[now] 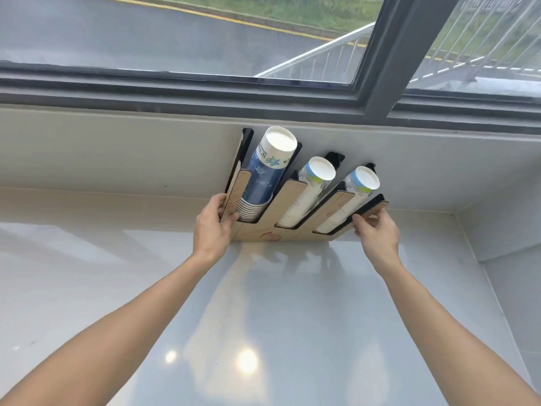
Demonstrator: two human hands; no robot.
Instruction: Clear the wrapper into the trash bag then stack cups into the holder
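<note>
A wooden cup holder [292,234] with black dividers stands on the white counter against the wall under the window. It holds three stacks of paper cups: a blue-printed stack [265,177] in the left slot, a white and green stack [307,194] in the middle slot, and a white stack with blue and green print [349,197] in the right slot. My left hand [212,227] grips the holder's left side panel. My right hand [376,232] grips its right side panel. No wrapper or trash bag is in view.
The glossy white counter [263,332] stretches toward me, with a white side wall [503,230] at the right. Behind the holder runs a low white wall [117,153] below the dark window frame [205,89].
</note>
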